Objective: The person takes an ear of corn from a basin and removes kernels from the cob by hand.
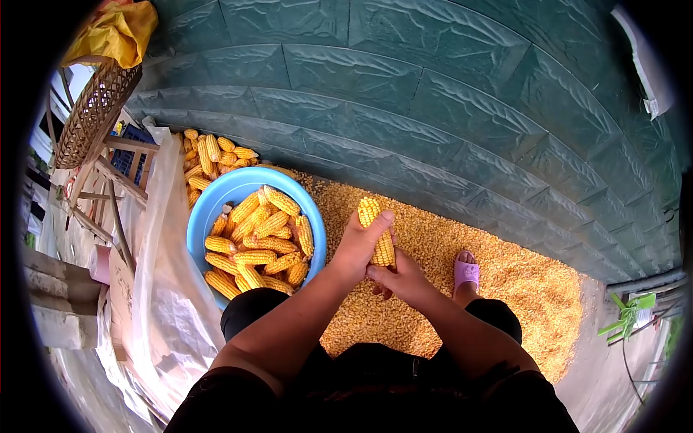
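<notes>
A yellow corn cob (383, 249) is held between my two hands, over a wide spread of loose kernels (426, 317). My left hand (355, 245) wraps round its upper part, with the thumb across the cob. At the lower end my right hand (401, 277) is closed on it, some fingers hidden underneath. To the left of my hands stands a round blue basin (197, 242) holding several whole cobs (261, 238). More cobs (209, 155) are piled behind the basin, against the wall.
A green panelled wall (361, 79) runs along the far side. At the left are clear plastic sheeting (170, 289), a wooden frame (121, 180), a woven basket (94, 115) and a yellow bag (119, 32). My foot in a pink slipper (467, 273) rests among the kernels.
</notes>
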`<state>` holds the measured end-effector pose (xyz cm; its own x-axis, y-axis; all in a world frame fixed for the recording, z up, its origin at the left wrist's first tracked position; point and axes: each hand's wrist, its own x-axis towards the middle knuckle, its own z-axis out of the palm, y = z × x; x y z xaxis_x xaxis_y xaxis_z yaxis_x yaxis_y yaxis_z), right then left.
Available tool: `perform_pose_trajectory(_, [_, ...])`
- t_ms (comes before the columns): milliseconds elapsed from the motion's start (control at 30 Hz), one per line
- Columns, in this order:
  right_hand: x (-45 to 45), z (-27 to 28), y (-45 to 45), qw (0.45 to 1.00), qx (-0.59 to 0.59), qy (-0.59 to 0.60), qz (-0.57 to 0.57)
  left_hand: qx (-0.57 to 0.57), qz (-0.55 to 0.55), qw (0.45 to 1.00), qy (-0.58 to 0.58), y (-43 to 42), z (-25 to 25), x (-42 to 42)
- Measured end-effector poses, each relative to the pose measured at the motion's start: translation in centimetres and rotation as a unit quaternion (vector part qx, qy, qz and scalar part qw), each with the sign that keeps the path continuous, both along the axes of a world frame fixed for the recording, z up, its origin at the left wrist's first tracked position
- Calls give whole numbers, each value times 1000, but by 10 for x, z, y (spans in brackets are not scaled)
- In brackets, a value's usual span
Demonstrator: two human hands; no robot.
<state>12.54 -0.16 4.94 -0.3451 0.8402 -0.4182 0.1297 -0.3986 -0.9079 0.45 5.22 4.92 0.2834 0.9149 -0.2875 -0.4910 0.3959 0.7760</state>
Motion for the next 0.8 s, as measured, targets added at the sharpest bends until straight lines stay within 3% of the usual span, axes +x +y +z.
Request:
perform_pose_trajectory(67, [0,1,1,999,3,-28,19,-22,9,1000,0,0,-1,-1])
perform_pose_trajectory(267, [9,-10,3,995,18,70,72,-46,21,999,-20,2,-6,-2])
perform_pose_trajectory(333, [7,-3,0,988,-87,126,-9,-53,26,998,-13,4,-9,-2])
perform_pose_trajectory(433, [13,-17,1,976,-129,175,-22,-73,60,995,-38,0,-10,4])
perform_pose_trajectory(800, [11,-7,1,996,4,66,61,-119,33,990,-68,-1,0,-2])
